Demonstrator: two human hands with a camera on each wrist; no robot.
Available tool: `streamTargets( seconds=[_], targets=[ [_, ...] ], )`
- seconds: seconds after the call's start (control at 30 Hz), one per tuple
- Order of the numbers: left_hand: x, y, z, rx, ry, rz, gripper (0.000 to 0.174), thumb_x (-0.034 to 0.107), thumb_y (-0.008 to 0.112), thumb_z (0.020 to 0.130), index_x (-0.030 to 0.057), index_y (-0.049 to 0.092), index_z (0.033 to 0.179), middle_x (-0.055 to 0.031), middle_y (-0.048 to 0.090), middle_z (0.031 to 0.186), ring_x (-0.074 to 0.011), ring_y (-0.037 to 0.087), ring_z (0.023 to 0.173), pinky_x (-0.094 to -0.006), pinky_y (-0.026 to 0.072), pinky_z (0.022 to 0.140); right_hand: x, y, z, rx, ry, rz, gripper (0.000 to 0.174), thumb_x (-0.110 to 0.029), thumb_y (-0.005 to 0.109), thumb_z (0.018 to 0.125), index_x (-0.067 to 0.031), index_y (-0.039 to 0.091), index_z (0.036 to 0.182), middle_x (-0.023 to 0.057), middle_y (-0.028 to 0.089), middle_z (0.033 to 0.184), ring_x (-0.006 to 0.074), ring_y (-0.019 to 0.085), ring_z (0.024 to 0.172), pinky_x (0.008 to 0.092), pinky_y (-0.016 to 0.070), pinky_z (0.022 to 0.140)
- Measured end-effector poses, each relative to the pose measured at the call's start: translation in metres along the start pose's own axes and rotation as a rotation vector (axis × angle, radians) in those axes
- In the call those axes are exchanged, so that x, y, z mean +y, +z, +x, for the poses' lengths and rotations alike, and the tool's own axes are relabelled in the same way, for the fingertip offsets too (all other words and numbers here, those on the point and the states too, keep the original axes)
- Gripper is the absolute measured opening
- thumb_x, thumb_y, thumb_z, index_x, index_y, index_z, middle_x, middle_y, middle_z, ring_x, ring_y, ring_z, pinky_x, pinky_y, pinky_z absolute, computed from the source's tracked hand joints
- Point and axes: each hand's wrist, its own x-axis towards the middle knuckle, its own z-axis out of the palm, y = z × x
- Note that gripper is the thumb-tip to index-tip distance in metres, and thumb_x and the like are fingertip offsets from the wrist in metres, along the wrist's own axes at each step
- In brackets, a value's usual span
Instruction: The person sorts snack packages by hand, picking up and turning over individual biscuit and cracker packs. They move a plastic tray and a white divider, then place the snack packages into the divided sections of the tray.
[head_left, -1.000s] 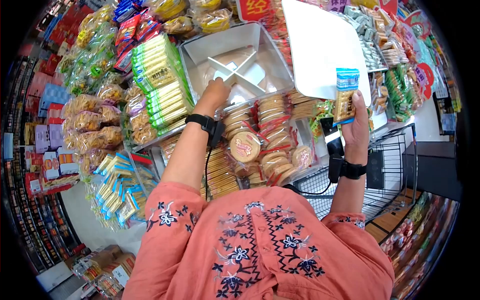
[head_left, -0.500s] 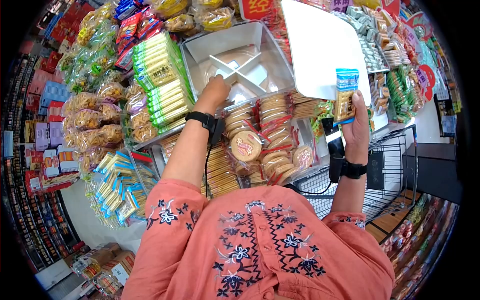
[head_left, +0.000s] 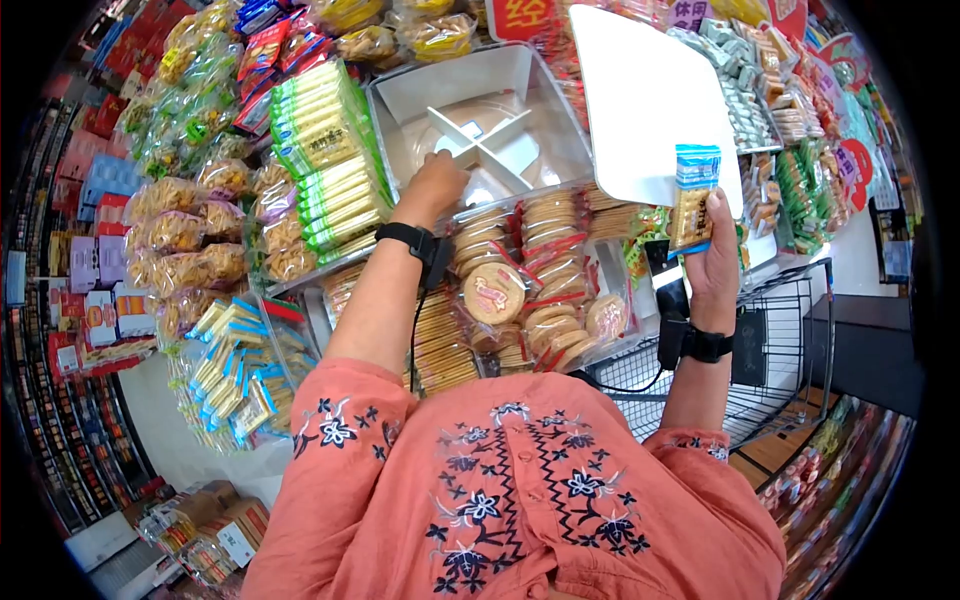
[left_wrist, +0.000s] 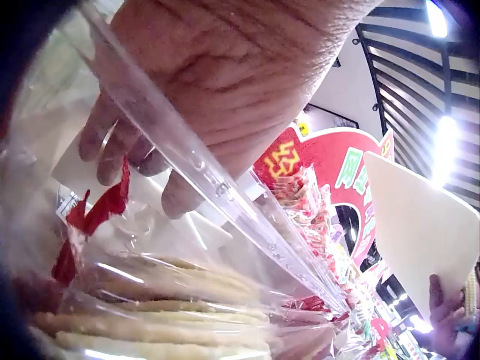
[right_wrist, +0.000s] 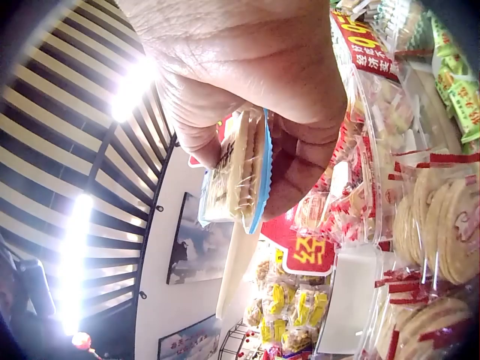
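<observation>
My left hand [head_left: 435,190] reaches into a clear-walled bin [head_left: 415,90], its curled fingers at the left end of a white cross-shaped divider [head_left: 485,145]. In the left wrist view the left hand [left_wrist: 217,75] hangs over a clear plastic wall [left_wrist: 202,172], fingertips beside white panels. My right hand [head_left: 712,255] pinches a blue-and-clear cracker packet [head_left: 693,205] in front of a white board [head_left: 650,110]. The right wrist view shows the packet [right_wrist: 244,169] between the thumb and fingers of that hand [right_wrist: 247,60], with the board [right_wrist: 238,270] edge-on beyond it.
Bagged round biscuits [head_left: 493,293] fill the bin nearer the body. Green-wrapped packets [head_left: 325,150] stand to the left, blue-edged packets [head_left: 235,370] below them. A wire cart [head_left: 790,350] is at the right, and a red sign [head_left: 522,15] rises behind the bin.
The head view has shifted slightly, moving the shelves and bin a little to the right. The packet sits slightly lower in view. Both hands keep nearly the same places and holds.
</observation>
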Motion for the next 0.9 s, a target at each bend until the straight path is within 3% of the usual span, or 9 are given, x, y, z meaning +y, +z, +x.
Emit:
streamTargets(
  seconds=[0.27, 0.4, 0.53, 0.57, 0.9],
  targets=[
    [0.016, 0.008, -0.015, 0.051, -0.067, 0.025, 0.049, 0.029, 0.062, 0.092, -0.0046, 0.054, 0.127, -0.0295, 0.051, 0.138, -0.0501, 0.061, 0.116, -0.0530, 0.0499, 0.100, 0.002, -0.007, 0.002, 0.026, 0.057, -0.021, 0.029, -0.022, 0.063, 0.101, -0.0059, 0.058, 0.124, 0.0043, 0.064, 0.116, 0.0156, 0.065, 0.107, 0.0362, 0.0565, 0.093],
    [0.024, 0.009, -0.021, 0.071, -0.096, 0.019, 0.050, 0.029, 0.061, 0.093, -0.0045, 0.054, 0.129, -0.0273, 0.054, 0.134, -0.0501, 0.061, 0.115, -0.0533, 0.0476, 0.103, 0.004, -0.012, 0.003, 0.006, 0.074, -0.040, 0.028, -0.024, 0.062, 0.101, -0.0081, 0.056, 0.124, 0.0031, 0.064, 0.112, 0.0152, 0.065, 0.104, 0.0346, 0.0573, 0.088],
    [0.023, 0.011, -0.020, 0.095, -0.070, 0.036, 0.052, 0.028, 0.062, 0.091, -0.0082, 0.054, 0.127, -0.0268, 0.053, 0.134, -0.0502, 0.060, 0.117, -0.0565, 0.0466, 0.102, 0.004, -0.012, 0.004, 0.014, 0.097, -0.050, 0.028, -0.023, 0.062, 0.101, -0.0075, 0.057, 0.124, 0.0034, 0.064, 0.113, 0.0152, 0.066, 0.104, 0.0345, 0.0572, 0.087],
    [0.022, 0.014, -0.017, 0.099, -0.095, 0.058, 0.058, 0.034, 0.067, 0.090, -0.0073, 0.053, 0.128, -0.0299, 0.053, 0.137, -0.0508, 0.059, 0.120, -0.0535, 0.0495, 0.101, 0.004, -0.012, 0.004, 0.019, 0.096, -0.050, 0.029, -0.023, 0.062, 0.101, -0.0073, 0.057, 0.125, 0.0035, 0.064, 0.114, 0.0152, 0.066, 0.105, 0.0345, 0.0572, 0.087],
    [0.024, 0.015, -0.018, 0.129, -0.065, 0.089, 0.059, 0.036, 0.068, 0.090, -0.0056, 0.054, 0.129, -0.0264, 0.055, 0.134, -0.0466, 0.058, 0.122, -0.0524, 0.0462, 0.104, 0.006, -0.015, 0.009, -0.016, 0.122, -0.056, 0.031, -0.023, 0.063, 0.101, -0.0078, 0.058, 0.128, 0.0046, 0.066, 0.116, 0.0156, 0.066, 0.106, 0.0343, 0.0582, 0.086]
  ],
)
